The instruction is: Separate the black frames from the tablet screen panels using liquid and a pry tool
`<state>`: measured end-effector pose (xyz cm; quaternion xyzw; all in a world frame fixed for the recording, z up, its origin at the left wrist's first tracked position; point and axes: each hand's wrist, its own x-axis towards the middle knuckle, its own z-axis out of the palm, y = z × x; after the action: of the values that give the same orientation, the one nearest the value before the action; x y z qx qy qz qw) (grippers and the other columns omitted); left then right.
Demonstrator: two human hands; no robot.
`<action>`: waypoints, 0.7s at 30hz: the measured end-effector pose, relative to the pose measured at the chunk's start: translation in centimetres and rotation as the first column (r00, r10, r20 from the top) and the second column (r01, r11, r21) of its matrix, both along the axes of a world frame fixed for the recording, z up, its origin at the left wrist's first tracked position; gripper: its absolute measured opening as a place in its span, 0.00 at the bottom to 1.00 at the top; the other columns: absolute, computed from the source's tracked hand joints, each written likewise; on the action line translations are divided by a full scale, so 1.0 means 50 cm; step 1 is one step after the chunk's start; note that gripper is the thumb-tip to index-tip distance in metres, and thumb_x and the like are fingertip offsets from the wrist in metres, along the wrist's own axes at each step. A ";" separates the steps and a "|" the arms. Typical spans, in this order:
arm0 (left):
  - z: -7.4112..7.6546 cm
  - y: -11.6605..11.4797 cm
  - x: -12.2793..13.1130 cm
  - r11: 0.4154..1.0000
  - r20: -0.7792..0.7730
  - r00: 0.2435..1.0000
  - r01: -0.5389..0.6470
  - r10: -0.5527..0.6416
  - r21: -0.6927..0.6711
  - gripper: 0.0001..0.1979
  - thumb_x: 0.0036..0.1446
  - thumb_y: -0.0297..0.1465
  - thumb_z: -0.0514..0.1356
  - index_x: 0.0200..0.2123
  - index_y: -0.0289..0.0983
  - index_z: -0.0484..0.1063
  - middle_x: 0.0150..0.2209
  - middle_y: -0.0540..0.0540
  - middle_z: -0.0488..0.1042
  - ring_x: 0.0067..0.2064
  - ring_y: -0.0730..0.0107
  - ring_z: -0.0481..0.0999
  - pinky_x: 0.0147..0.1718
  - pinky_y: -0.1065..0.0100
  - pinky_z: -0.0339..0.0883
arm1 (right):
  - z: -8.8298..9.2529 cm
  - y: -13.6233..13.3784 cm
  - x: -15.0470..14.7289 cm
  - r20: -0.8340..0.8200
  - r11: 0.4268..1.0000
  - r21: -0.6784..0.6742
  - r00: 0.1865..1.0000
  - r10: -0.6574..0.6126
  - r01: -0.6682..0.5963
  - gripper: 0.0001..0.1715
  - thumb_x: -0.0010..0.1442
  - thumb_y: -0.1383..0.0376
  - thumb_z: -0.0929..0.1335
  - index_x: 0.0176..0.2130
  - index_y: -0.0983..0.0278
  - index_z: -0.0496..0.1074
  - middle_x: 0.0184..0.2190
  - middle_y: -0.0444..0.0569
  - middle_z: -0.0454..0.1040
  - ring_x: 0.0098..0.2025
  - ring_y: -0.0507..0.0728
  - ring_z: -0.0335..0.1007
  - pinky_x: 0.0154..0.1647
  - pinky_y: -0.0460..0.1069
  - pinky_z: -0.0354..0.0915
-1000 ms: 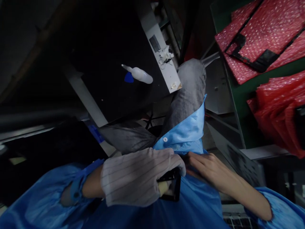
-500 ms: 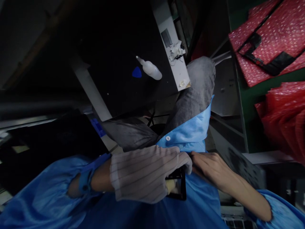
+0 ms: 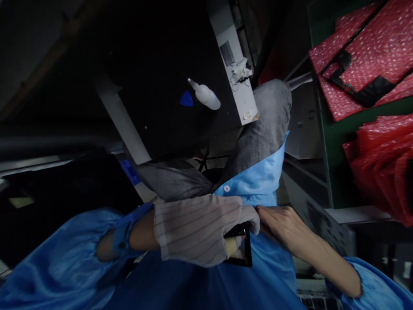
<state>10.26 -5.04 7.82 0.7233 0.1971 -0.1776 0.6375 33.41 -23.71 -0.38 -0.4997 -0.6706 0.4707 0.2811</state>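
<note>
Since the frame of a second ago, the bottle and the other things on the black table have shifted to the right in view, as have the wraps, though they keep about the same places among themselves. The left hand and the device have also slid a little right and up in view, together; the right hand is almost where it was.

The device, dark-framed with a glossy face, is over the lap, against the smock and partly hidden by the left hand. That hand, in a loose striped glove, has its fingers curled over the device and holds it. A yellow patch shows beside the glove, on or over the device's face; I cannot tell what it is. The right hand is bare, its fingers bunched close together and bent, just beside the gloved fingertips; I cannot tell whether they hold anything, as their tips are hidden. A blue band circles the left wrist.

On the table, beyond the knees, the white bottle lies on its side near a blue triangle. Along the table's white edge are a grey block and crumpled paper. To the right, pink wrap lies on a green surface with a black frame across it, and red wrap lies nearer the body
</note>
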 end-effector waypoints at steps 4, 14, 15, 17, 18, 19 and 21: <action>0.003 0.033 0.027 0.978 -0.071 0.996 0.047 -0.063 -0.205 0.18 0.81 0.35 0.55 0.60 0.46 0.85 0.52 0.51 0.88 0.52 0.71 0.88 0.66 0.71 0.73 | -0.008 0.003 -0.005 0.021 0.996 0.084 0.999 -0.046 0.044 0.29 0.92 0.57 0.55 0.36 0.58 0.63 0.24 0.37 0.64 0.22 0.49 0.58 0.25 0.50 0.52; -0.054 0.144 0.067 0.946 -0.144 0.973 0.133 -0.182 -0.296 0.11 0.79 0.32 0.61 0.51 0.42 0.85 0.54 0.52 0.87 0.52 0.70 0.85 0.55 0.73 0.73 | -0.029 0.043 0.007 0.012 0.994 -0.086 0.998 0.063 -0.062 0.29 0.92 0.53 0.56 0.39 0.59 0.69 0.26 0.40 0.68 0.25 0.51 0.62 0.29 0.51 0.51; -0.059 0.148 0.067 0.947 -0.155 0.969 0.144 -0.194 -0.286 0.11 0.80 0.33 0.61 0.52 0.43 0.85 0.54 0.53 0.87 0.53 0.69 0.85 0.56 0.72 0.73 | -0.031 0.043 0.006 0.019 0.994 -0.081 0.998 0.068 -0.066 0.30 0.92 0.53 0.56 0.39 0.59 0.70 0.26 0.40 0.69 0.25 0.51 0.62 0.29 0.51 0.51; -0.067 0.152 0.067 0.950 -0.170 0.962 0.164 -0.213 -0.267 0.11 0.80 0.35 0.61 0.52 0.44 0.86 0.55 0.53 0.88 0.56 0.68 0.85 0.58 0.71 0.73 | -0.035 0.042 0.004 0.033 0.993 -0.089 0.997 0.074 -0.071 0.30 0.92 0.53 0.56 0.39 0.60 0.70 0.27 0.41 0.70 0.26 0.51 0.63 0.29 0.51 0.52; -0.069 0.153 0.067 0.950 -0.176 0.960 0.170 -0.220 -0.261 0.12 0.80 0.35 0.61 0.52 0.45 0.86 0.55 0.53 0.88 0.57 0.67 0.85 0.59 0.71 0.72 | -0.036 0.041 0.004 0.038 0.993 -0.099 0.997 0.074 -0.070 0.30 0.91 0.53 0.56 0.40 0.60 0.71 0.27 0.41 0.71 0.26 0.51 0.63 0.30 0.51 0.53; -0.069 0.154 0.067 0.950 -0.176 0.959 0.172 -0.222 -0.262 0.12 0.81 0.36 0.61 0.52 0.45 0.86 0.56 0.54 0.88 0.57 0.67 0.85 0.59 0.71 0.72 | -0.037 0.039 0.003 0.041 0.991 -0.113 0.996 0.076 -0.071 0.29 0.91 0.53 0.56 0.40 0.60 0.71 0.27 0.41 0.71 0.26 0.52 0.64 0.30 0.51 0.53; -0.067 0.157 0.068 0.948 -0.175 0.959 0.171 -0.223 -0.270 0.12 0.81 0.36 0.61 0.52 0.44 0.87 0.56 0.55 0.88 0.58 0.68 0.85 0.59 0.73 0.71 | -0.037 0.036 0.002 0.043 0.989 -0.132 0.996 0.075 -0.069 0.29 0.91 0.53 0.56 0.40 0.59 0.71 0.27 0.41 0.70 0.26 0.52 0.63 0.30 0.51 0.53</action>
<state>13.64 2.80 4.45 0.6307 0.1634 -0.3371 0.6796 33.49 -21.90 -2.23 -0.5036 -0.6625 0.5114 0.2145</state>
